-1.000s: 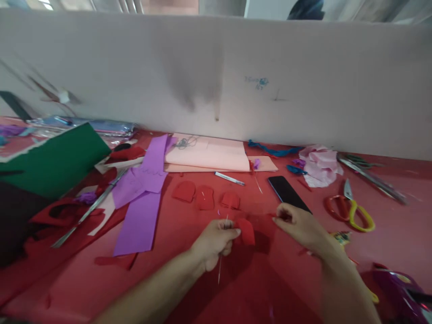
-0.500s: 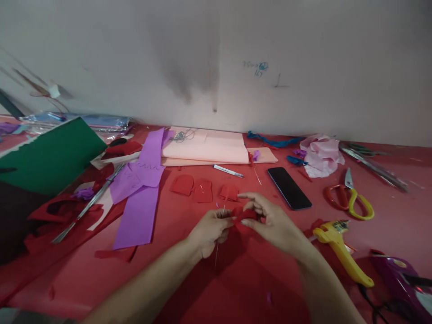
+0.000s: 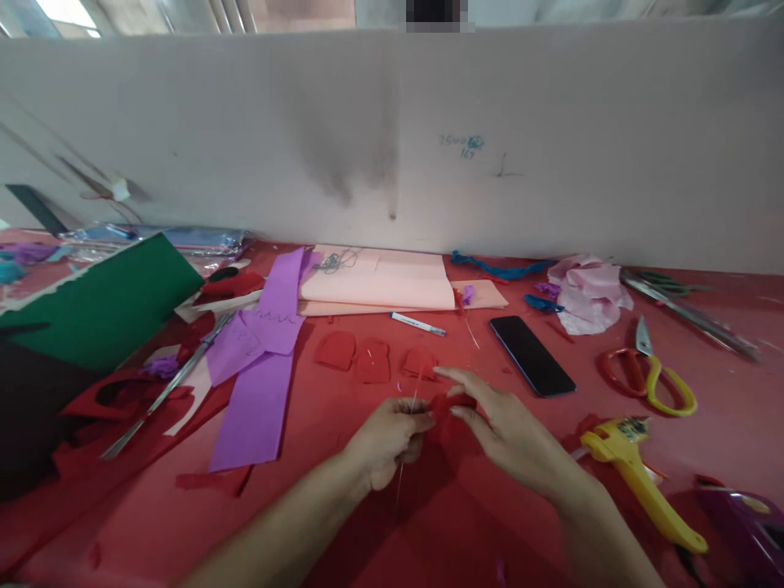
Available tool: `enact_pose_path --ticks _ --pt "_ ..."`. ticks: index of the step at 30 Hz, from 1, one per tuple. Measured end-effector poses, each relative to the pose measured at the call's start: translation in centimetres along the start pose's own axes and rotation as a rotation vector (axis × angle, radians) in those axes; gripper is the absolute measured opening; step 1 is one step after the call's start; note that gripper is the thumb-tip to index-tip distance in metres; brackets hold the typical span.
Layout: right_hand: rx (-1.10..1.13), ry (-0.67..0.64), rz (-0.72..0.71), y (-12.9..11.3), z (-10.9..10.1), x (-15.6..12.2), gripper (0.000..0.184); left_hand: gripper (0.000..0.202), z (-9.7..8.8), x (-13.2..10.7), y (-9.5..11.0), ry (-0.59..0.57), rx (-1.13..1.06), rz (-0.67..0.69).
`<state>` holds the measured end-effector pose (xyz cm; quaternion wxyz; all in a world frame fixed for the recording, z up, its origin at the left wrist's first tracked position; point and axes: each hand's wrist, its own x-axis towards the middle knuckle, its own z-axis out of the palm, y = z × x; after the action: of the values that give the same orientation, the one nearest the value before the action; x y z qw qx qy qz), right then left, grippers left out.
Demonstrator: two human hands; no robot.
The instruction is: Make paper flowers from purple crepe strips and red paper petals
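My left hand (image 3: 387, 439) is closed in a pinch on a thin wire stem (image 3: 401, 482) that carries a small red felt piece (image 3: 446, 405). My right hand (image 3: 503, 429) meets it from the right, its fingers curled round that same red piece, thumb and forefinger extended. Three cut red felt petals (image 3: 371, 359) lie in a row on the red table cover (image 3: 380, 539) just beyond my hands.
A black phone (image 3: 532, 355), red-and-yellow scissors (image 3: 649, 371) and a yellow glue gun (image 3: 637, 478) lie to the right. Purple felt strips (image 3: 260, 359), green felt (image 3: 98, 302), a metal ruler (image 3: 165, 388), pink paper (image 3: 383, 282) and a pen (image 3: 417, 324) sit left and behind. A white partition (image 3: 392, 139) backs the table.
A second ago my right hand was apart, near the phone; it came left and closed on the red piece held by my left hand. The view has tilted up slightly.
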<state>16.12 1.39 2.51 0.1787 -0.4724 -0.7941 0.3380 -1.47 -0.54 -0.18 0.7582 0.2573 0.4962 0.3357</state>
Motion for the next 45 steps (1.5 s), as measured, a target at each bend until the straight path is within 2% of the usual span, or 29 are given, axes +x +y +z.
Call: enact_pose_path --ticks 7,17,20,23,28,31,34,37,41,45 --pt "-0.039 -0.019 -0.073 -0.3 0.2 0.1 0.063 0.025 0.0 -0.1 0.1 -0.034 0.009 0.003" --pt "-0.128 -0.018 -0.086 0.1 0.4 0.2 0.074 0.036 -0.3 0.0 -0.2 -0.114 0.008 0.045" --pt "-0.127 -0.028 -0.073 0.0 0.3 0.1 0.073 0.033 -0.1 0.0 -0.3 -0.089 0.042 0.064" --pt "-0.099 0.028 -0.046 0.0 0.3 0.2 0.071 0.026 0.1 0.0 -0.3 -0.045 0.052 0.074" --pt "0.048 0.176 0.128 0.6 0.5 0.5 0.061 0.025 -0.1 0.0 0.0 0.016 -0.032 0.108" --pt "0.237 0.115 0.223 0.8 0.8 0.7 0.043 0.024 -0.2 0.1 0.1 0.034 -0.082 0.137" --pt "0.362 0.073 0.184 0.9 1.3 1.0 0.022 0.023 -0.2 0.1 0.2 0.055 -0.109 0.144" --pt "0.332 0.17 0.175 1.8 1.5 1.5 0.02 0.023 -0.2 0.1 0.2 0.084 -0.105 0.152" --pt "0.201 0.362 0.266 4.3 1.3 2.6 0.021 0.021 -0.2 -0.1 0.1 0.143 -0.117 0.148" --pt "0.064 0.441 0.306 5.9 1.1 3.8 0.019 0.018 -0.3 -0.2 0.1 0.12 -0.132 0.124"
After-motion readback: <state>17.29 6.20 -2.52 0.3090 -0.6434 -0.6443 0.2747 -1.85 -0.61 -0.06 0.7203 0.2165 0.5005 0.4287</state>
